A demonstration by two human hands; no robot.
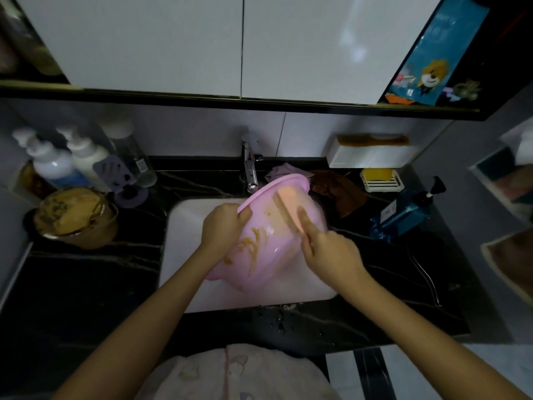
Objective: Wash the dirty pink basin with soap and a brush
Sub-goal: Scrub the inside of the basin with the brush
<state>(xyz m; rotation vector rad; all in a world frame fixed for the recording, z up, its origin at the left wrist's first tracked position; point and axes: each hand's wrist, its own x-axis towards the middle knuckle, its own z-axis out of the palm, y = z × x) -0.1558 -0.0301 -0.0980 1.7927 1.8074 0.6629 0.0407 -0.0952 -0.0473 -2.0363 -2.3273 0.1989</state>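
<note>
A pink basin [268, 255] is tilted on its side over the white sink [184, 226], its inside smeared with yellow-brown dirt. My left hand [220, 223] grips the basin's left rim. My right hand [328, 252] holds the handle of a brush [288, 204], index finger stretched along it. The orange-pink brush head lies against the basin's upper inner wall and looks blurred. A yellow bar of soap [377, 174] sits in a white dish at the back right.
A chrome tap [249, 168] stands behind the basin. Pump bottles [54, 163] and a brown-filled bowl [75, 217] stand on the black counter at left. Cloths [337, 192], a blue pump bottle [403, 212] and a white wall box with a comb [372, 140] are at right.
</note>
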